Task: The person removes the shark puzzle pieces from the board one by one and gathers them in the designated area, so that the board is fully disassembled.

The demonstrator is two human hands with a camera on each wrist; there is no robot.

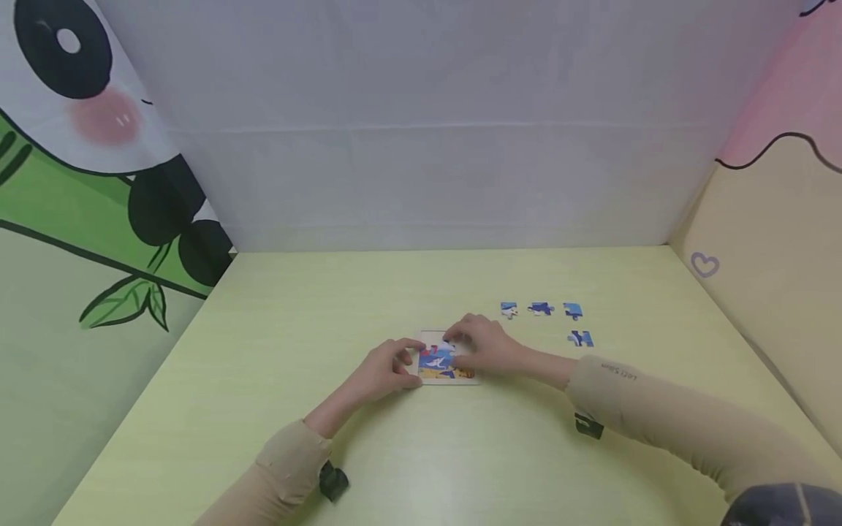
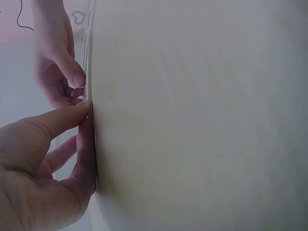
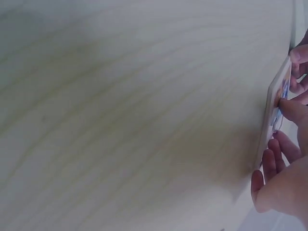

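A small jigsaw puzzle board lies on the table, partly filled with pieces showing a blue scene, a white animal shape and a yellow strip along the bottom. My left hand holds the board's left side, thumb by the lower corner and index finger higher up the edge. From the right, my right hand reaches over the board, pinching a puzzle piece between thumb and fingers at the upper part of the picture. Its fingers hide the board's right side. In the right wrist view the board appears nearly edge-on, with the thumb on its picture.
Several loose puzzle pieces lie behind and right of the board: three in a row, including a middle one, and another piece closer. A pale wall closes off the table's back, with painted panels at both sides.
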